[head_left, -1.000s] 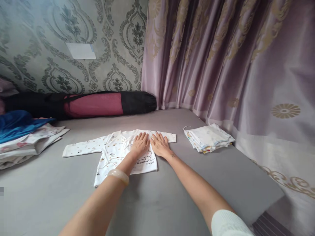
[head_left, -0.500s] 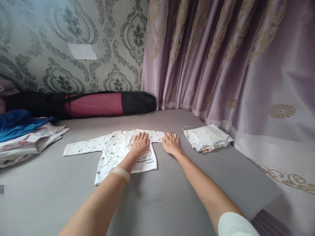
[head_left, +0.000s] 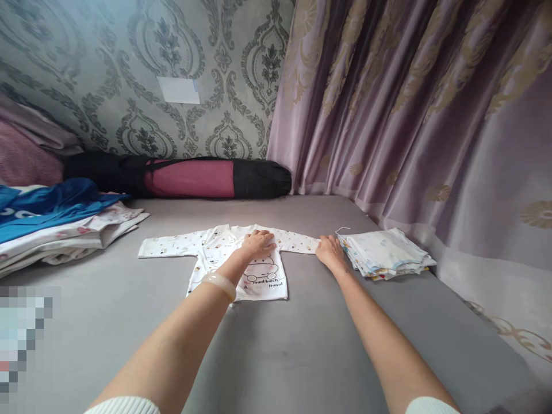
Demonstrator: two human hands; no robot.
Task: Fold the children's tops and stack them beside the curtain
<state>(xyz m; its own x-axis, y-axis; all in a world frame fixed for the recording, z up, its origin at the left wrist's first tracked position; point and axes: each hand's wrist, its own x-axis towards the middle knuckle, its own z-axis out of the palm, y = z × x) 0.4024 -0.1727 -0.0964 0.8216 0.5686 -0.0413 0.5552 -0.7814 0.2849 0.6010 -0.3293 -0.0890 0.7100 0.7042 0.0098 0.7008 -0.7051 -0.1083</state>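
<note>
A white baby shirt [head_left: 265, 273] with small prints, a cartoon drawing and lettering lies spread on the grey bed sheet, both sleeves stretched out sideways. My left hand [head_left: 259, 242], with a pale bangle on its wrist, rests on the upper chest of the shirt, fingers laid over the fabric. At the end of the right-hand sleeve, my right hand [head_left: 330, 251] has its fingers bent round the cuff. Just beyond that hand is a stack of folded white cloths [head_left: 383, 250] with coloured edges. My left forearm hides part of the shirt's lower left side.
A pile of folded clothes [head_left: 86, 221] with a blue garment on top sits at the left. Along the patterned wall lies a long black and maroon bag [head_left: 190, 178]. Purple curtains [head_left: 345, 103] hang at the right edge of the bed. A blurred patch covers the lower left.
My right hand has gone from lying flat on the sleeve to bending its fingers at the cuff. My left hand stays on the chest. The view has turned slightly left.
</note>
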